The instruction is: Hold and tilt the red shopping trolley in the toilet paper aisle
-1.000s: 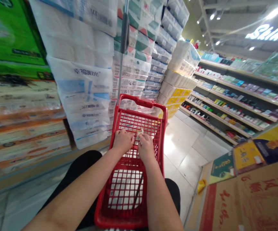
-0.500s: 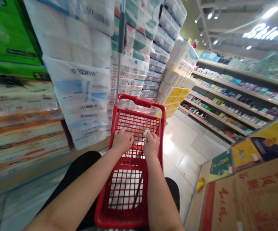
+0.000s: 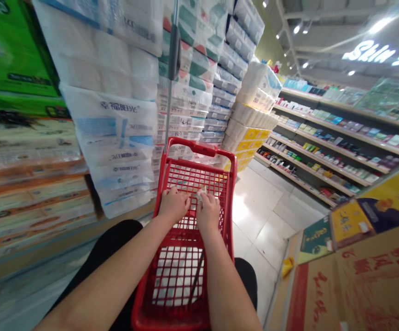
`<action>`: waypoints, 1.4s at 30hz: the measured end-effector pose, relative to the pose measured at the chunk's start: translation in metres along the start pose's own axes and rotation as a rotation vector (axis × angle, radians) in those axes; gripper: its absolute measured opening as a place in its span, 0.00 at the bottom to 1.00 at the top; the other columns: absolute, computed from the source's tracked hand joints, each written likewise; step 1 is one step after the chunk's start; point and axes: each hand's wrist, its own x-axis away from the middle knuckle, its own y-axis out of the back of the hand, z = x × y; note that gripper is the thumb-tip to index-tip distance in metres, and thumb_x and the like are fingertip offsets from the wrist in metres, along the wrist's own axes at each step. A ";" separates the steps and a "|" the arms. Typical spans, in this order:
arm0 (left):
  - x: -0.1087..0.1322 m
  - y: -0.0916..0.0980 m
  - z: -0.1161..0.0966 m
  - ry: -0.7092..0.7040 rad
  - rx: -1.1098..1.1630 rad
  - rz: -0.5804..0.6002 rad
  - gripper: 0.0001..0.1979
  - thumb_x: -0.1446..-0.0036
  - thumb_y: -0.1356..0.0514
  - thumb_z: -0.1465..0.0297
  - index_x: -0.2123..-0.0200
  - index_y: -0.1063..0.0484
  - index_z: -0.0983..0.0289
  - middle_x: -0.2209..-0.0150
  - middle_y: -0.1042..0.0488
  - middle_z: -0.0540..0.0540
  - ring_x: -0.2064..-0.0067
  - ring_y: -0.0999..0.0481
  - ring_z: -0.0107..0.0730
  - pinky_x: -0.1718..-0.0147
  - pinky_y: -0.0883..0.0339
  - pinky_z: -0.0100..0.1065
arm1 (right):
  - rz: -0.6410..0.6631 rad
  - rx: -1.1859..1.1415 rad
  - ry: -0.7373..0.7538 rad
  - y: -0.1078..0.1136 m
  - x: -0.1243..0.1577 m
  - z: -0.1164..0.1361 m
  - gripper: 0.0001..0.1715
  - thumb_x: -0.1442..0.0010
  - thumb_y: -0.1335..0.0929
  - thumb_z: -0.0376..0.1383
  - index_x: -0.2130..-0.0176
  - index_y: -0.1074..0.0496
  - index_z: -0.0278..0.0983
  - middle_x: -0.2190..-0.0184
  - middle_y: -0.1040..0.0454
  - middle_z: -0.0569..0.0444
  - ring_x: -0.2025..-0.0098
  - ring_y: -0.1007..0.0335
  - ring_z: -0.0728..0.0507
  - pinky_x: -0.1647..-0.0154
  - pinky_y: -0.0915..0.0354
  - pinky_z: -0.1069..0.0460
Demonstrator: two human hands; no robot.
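A red plastic shopping basket [image 3: 234, 184] with a grid wall and a loop handle stands between my knees, tilted towards me. My left hand [image 3: 174, 205] is on the left part of the grid, its fingers bent and closed against the mesh. To the right of it, my right hand [image 3: 208, 212] presses a crumpled white tissue [image 3: 199, 195] to the mesh, the tissue poking out past the fingertips. Parts of both hands' fingers are hidden from above.
Wrapped toilet paper packs [image 3: 123, 119] are stacked high ahead and to the left. A thin grey pole [image 3: 169, 105] rises behind the basket. Cardboard boxes [image 3: 361, 285] stand at the right. Beyond the tiled floor [image 3: 264, 207] are shelves of small goods [image 3: 337, 142].
My right hand has slid left across the grid with the tissue, closer to my left hand. My left hand stays nearly in place on the basket.
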 end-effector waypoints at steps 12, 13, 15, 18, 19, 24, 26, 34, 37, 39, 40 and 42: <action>0.001 0.001 -0.001 0.010 0.011 -0.009 0.15 0.40 0.50 0.66 0.60 0.23 0.57 0.64 0.21 0.58 0.55 0.35 0.47 0.56 0.46 0.48 | 0.007 -0.085 0.083 -0.001 0.002 -0.004 0.24 0.44 0.36 0.25 0.50 0.27 0.41 0.54 0.30 0.47 0.53 0.39 0.40 0.51 0.41 0.47; 0.001 0.001 -0.001 0.009 0.013 -0.011 0.15 0.40 0.50 0.66 0.60 0.23 0.58 0.65 0.21 0.58 0.55 0.35 0.47 0.56 0.46 0.48 | 0.023 -0.102 0.118 -0.002 0.003 -0.004 0.25 0.44 0.36 0.24 0.50 0.27 0.41 0.53 0.30 0.48 0.53 0.39 0.41 0.51 0.40 0.48; 0.001 0.001 -0.001 0.016 0.020 -0.008 0.16 0.40 0.50 0.65 0.60 0.23 0.58 0.65 0.21 0.58 0.55 0.35 0.47 0.56 0.46 0.48 | 0.008 -0.107 0.100 -0.003 0.002 -0.005 0.24 0.44 0.37 0.24 0.51 0.27 0.41 0.53 0.30 0.48 0.53 0.38 0.41 0.51 0.40 0.48; 0.001 0.001 -0.001 0.032 0.030 0.005 0.16 0.40 0.50 0.65 0.58 0.23 0.58 0.64 0.21 0.58 0.54 0.35 0.46 0.55 0.46 0.47 | -0.061 -0.065 -0.021 -0.002 0.000 -0.008 0.23 0.44 0.37 0.24 0.52 0.26 0.40 0.55 0.30 0.46 0.55 0.38 0.41 0.52 0.40 0.46; 0.002 0.001 -0.001 0.033 0.027 0.006 0.16 0.40 0.50 0.65 0.58 0.23 0.58 0.64 0.21 0.58 0.54 0.35 0.46 0.55 0.46 0.47 | -0.063 -0.055 -0.033 -0.002 0.000 -0.008 0.23 0.45 0.37 0.24 0.52 0.27 0.40 0.55 0.30 0.46 0.55 0.37 0.40 0.52 0.40 0.46; 0.002 0.002 -0.002 0.014 0.012 -0.008 0.16 0.39 0.51 0.66 0.61 0.23 0.58 0.64 0.21 0.58 0.54 0.35 0.47 0.55 0.46 0.47 | 0.002 -0.099 0.067 -0.004 0.004 -0.006 0.25 0.47 0.36 0.24 0.52 0.27 0.41 0.53 0.31 0.45 0.53 0.37 0.39 0.53 0.39 0.46; 0.003 0.002 -0.002 0.013 0.018 -0.009 0.16 0.39 0.50 0.66 0.60 0.23 0.58 0.64 0.21 0.58 0.54 0.35 0.46 0.55 0.47 0.47 | -0.031 -0.110 0.032 -0.005 0.004 -0.010 0.24 0.46 0.36 0.24 0.53 0.26 0.40 0.54 0.30 0.46 0.54 0.37 0.40 0.54 0.39 0.47; 0.003 0.001 -0.002 0.022 0.025 0.002 0.16 0.39 0.50 0.65 0.58 0.23 0.57 0.64 0.21 0.57 0.54 0.35 0.46 0.56 0.47 0.47 | 0.011 -0.064 -0.023 -0.002 0.002 -0.015 0.23 0.45 0.35 0.26 0.51 0.26 0.41 0.54 0.29 0.46 0.55 0.36 0.39 0.57 0.38 0.48; 0.004 0.001 -0.003 0.027 0.024 0.002 0.16 0.39 0.50 0.66 0.59 0.23 0.58 0.64 0.21 0.57 0.54 0.35 0.45 0.56 0.47 0.46 | -0.042 -0.052 -0.048 0.000 0.002 -0.017 0.24 0.44 0.37 0.25 0.50 0.27 0.39 0.54 0.29 0.46 0.55 0.37 0.39 0.54 0.38 0.46; 0.004 0.002 -0.003 0.026 0.028 -0.001 0.16 0.39 0.50 0.66 0.59 0.23 0.58 0.64 0.21 0.57 0.54 0.35 0.46 0.56 0.47 0.47 | -0.073 -0.039 -0.060 0.000 0.002 -0.017 0.24 0.44 0.38 0.24 0.50 0.27 0.37 0.53 0.29 0.44 0.55 0.37 0.39 0.52 0.38 0.45; 0.004 0.002 -0.003 0.024 0.029 -0.004 0.16 0.39 0.50 0.65 0.58 0.23 0.58 0.64 0.21 0.57 0.54 0.35 0.46 0.57 0.47 0.47 | -0.063 -0.046 -0.038 0.000 0.003 -0.016 0.24 0.44 0.38 0.24 0.50 0.27 0.37 0.53 0.29 0.44 0.54 0.38 0.39 0.51 0.39 0.45; 0.003 0.002 -0.003 0.017 0.025 -0.007 0.16 0.39 0.50 0.65 0.58 0.23 0.58 0.64 0.21 0.57 0.54 0.34 0.46 0.57 0.47 0.47 | -0.002 -0.092 0.052 -0.002 0.003 -0.013 0.25 0.45 0.38 0.23 0.50 0.27 0.37 0.53 0.29 0.45 0.52 0.38 0.39 0.50 0.39 0.45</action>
